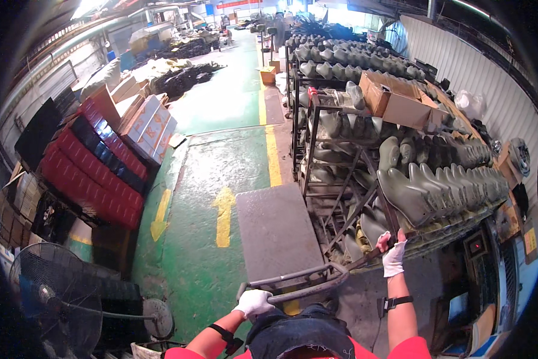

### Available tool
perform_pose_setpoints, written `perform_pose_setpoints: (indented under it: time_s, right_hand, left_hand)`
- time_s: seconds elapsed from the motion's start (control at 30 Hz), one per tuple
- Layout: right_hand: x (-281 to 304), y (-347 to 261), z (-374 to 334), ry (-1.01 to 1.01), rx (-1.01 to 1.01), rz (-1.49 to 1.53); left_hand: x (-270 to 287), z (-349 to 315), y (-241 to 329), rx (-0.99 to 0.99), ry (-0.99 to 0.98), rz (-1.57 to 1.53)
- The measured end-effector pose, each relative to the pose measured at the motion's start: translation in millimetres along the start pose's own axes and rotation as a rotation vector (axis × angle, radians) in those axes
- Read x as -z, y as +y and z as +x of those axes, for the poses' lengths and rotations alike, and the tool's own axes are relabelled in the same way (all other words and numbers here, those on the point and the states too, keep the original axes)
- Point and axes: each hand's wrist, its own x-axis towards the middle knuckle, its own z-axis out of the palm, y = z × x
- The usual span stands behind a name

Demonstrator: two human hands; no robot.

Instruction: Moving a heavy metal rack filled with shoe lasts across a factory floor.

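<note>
Gripping the cart handle (311,291) at six o'clock is the left hand (255,303); at four, the right hand (393,261) seemingly clasps a rack bar (390,216) for support.

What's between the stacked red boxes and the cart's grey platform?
The head view shows green floor with two painted yellow arrows, pointing opposite ways, between the red boxes and the grey platform.
</note>
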Motion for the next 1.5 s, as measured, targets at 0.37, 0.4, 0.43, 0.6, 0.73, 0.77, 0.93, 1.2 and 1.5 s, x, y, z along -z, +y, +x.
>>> perform_pose_setpoints:
  time_s: [0.37,0.4,0.43,0.6,0.73,0.77,0.93,1.2,1.5]
  right_hand:
    - [-12,-2,-4,0.039,0.029,-0.131]
    - [-8,-3,-4,0.044,0.033,-0.135]
    - [-3,-3,-4,0.014,0.035,-0.097]
    - [-8,-5,-6,0.0,0.031,-0.078]
    - [-5,-6,-5,-0.022,0.027,-0.065]
    - [-3,-6,-5,-0.02,0.021,-0.066]
    - [-10,-8,-7,-0.014,0.027,-0.076]
    - [3,-2,0,-0.05,-0.006,-0.053]
    - [-4,-2,5,-0.048,-0.042,-0.068]
  left_hand:
    - [18,30,-11,0.013,0.046,-0.026]
    - [20,35,-11,0.005,0.044,-0.026]
    - [21,39,-11,0.003,0.055,-0.018]
    - [32,49,-13,0.01,0.074,-0.019]
    - [36,56,-13,0.003,0.087,-0.037]
    - [37,58,-13,0.0,0.086,-0.036]
    - [44,64,-17,0.002,0.114,-0.041]
    - [61,78,-14,0.084,0.088,0.032]
    - [58,76,-13,0.102,0.115,0.028]
